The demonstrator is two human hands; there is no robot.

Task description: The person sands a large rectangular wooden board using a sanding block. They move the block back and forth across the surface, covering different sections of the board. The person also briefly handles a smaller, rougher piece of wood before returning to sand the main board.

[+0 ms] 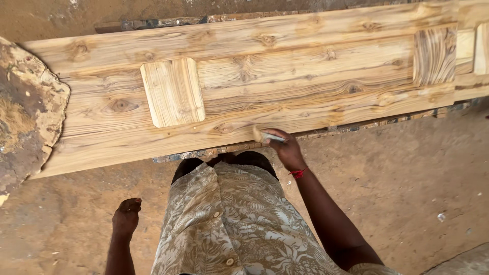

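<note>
Right hand (286, 148) clamped on brush (266, 136) at wooden panel (285, 81) edge, bristles blurred, left hand (126, 216) loosely curled, empty

Sandy brown dirt floor (407, 193) fills lower frame, scattered small debris at right. Rough crumbling stone-like slab (25, 112) at left edge. Bare earth strip (61, 18) along top. Even daylight, soft shadows.

Sandy dirt floor (407, 183) covers the lower and right frame. A rough, crusted slab (25, 112) sits at the left edge. A dark tiled strip (168, 22) runs along the top. A small pale scrap (441, 217) lies lower right.
</note>
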